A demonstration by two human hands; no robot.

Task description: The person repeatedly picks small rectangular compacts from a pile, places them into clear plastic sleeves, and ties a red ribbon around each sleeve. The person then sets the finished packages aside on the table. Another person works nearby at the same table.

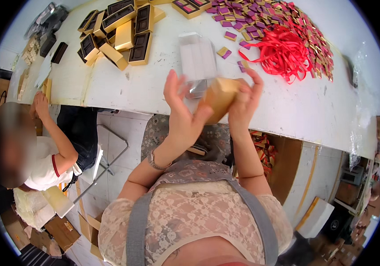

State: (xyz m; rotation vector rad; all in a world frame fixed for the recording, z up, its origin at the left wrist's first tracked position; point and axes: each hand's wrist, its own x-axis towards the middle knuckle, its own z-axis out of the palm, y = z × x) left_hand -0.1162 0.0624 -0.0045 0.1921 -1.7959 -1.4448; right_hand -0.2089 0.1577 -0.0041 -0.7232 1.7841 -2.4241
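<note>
A gold box [221,96], tilted and blurred by motion, is up off the white table in front of me. My right hand [244,103] grips it from the right side. On the other side, my left hand [185,113] has its fingers raised and spread; its thumb overlaps the box's left edge, and I cannot tell if it touches. Just beyond my hands lies a clear plastic tray or case [197,56] with pale contents. A small shiny silver piece [198,88] shows between my left fingers and the box. What the gold box holds is hidden.
Gold boxes with dark inserts [120,33] pile up at the back left. Purple-and-gold wrapped pieces [243,16] and a tangle of red ribbon [283,53] lie to the right. A co-worker [50,149] sits at the left table edge. Beneath the table stands a cardboard box [284,166].
</note>
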